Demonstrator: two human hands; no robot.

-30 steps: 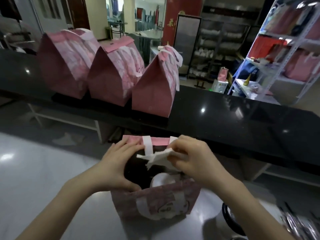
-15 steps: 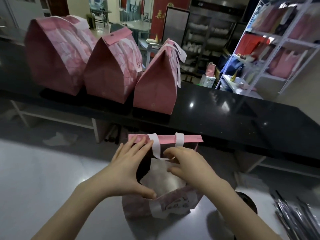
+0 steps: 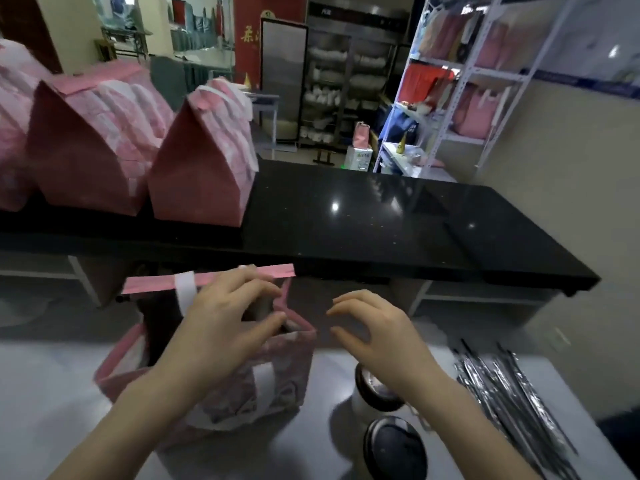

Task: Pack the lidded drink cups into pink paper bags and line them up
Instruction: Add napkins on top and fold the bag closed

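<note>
- Black counter [image 3: 381,220] at the back, closed pink bags [image 3: 194,168] lined up on its left end.
- On the lower white table [image 3: 52,393] there's an open bag [image 3: 277,386], with the left hand [image 3: 221,330] pinching its right-side rim.
- Meanwhile the right hand [image 3: 377,327] hovers just right of it, fingers loosely curled, holding nothing.
- Two lidded cups [image 3: 394,448] sit under that forearm, straws [image 3: 512,386] further right.

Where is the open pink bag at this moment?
In the head view, the open pink bag stands lower left of centre on the grey table, held by the left hand, with two lidded cups to its right.
</note>
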